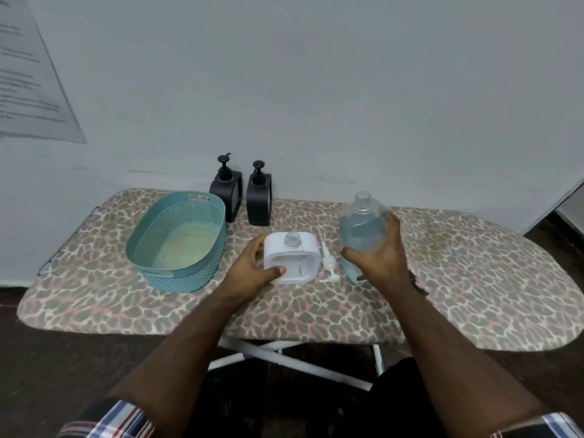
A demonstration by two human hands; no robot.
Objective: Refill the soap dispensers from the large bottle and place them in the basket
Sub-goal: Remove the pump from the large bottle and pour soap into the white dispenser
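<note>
Steadying the white dispenser point(290, 259) with curled left hand point(252, 268), the right hand point(377, 259) grips the upright large bottle point(361, 230), just right of its open neck.

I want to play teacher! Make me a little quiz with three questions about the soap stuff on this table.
1. True or false: the white soap dispenser has its pump screwed on.
2. How many black soap dispensers stand by the wall?
3. Which hand holds the large bottle of blue soap? A) left hand B) right hand C) neither

Key:
1. False. Its neck is open, and the white pump lies beside it on the ironing board.
2. Two, both with pumps on, just behind the teal basket.
3. B. The left hand holds the white dispenser.
</note>
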